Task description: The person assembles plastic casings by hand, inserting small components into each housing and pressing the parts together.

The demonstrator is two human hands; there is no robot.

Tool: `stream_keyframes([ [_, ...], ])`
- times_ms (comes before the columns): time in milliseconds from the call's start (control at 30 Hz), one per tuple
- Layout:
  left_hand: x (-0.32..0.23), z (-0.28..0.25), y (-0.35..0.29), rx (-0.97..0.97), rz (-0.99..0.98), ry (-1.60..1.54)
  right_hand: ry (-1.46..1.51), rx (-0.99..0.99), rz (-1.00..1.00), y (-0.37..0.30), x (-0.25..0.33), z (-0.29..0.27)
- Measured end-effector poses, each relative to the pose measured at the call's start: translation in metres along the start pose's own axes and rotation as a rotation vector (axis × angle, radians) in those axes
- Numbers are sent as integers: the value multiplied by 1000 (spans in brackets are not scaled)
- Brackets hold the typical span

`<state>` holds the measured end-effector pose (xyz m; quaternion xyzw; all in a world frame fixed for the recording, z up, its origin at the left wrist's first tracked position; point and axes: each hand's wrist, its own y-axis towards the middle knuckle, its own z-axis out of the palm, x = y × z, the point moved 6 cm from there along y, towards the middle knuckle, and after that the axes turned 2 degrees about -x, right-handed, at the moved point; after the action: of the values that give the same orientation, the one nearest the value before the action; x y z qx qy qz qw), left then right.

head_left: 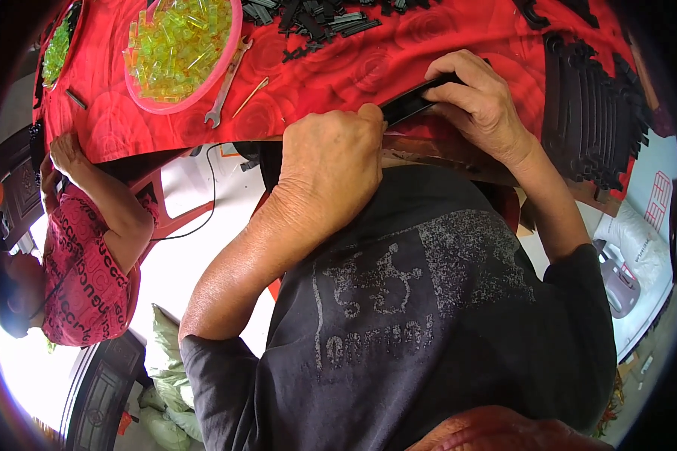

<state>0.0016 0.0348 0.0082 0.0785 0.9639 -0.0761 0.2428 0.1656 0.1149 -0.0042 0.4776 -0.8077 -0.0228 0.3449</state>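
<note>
A black bar-like part [408,104] is held at a slant near the table's front edge. Its lower left end disappears into my left hand [332,150], whose fingers are wrapped round it with the thumb on top. The upper right end is pinched by my right hand [472,98], between thumb and curled fingers. What lies inside the left fist is hidden. Left of my hands, an open-ended wrench [228,86] and a thin yellowish stick [250,98] lie on the red tablecloth [368,71].
A pink basin [153,107] holds many yellow-green translucent pieces [177,49]. Loose black parts [320,22] are heaped at the back. Long black strips [590,116] lie stacked at right. Another person's hands [66,152] work at the left table edge. A grey kettle [620,289] stands lower right.
</note>
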Motion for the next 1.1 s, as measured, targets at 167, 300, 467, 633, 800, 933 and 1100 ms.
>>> stream_keyframes([
  [167,-1,2,1,41,-5,-1,1,-6,-8,2,0,0],
  [300,-1,3,1,61,-22,-9,22,-1,2,3,-1,1],
  [467,-5,2,2,99,-39,42,24,-4,-12,4,-1,1],
  [633,-6,3,3,111,-52,44,54,-17,-11,6,-1,1],
  [800,-9,3,5,118,-61,55,55,-22,-1,7,-1,1],
  [933,-10,3,5,117,-66,72,55,-35,-12,7,-2,1],
  [1100,-11,2,4,110,-79,95,61,-28,-9,7,-2,3],
])
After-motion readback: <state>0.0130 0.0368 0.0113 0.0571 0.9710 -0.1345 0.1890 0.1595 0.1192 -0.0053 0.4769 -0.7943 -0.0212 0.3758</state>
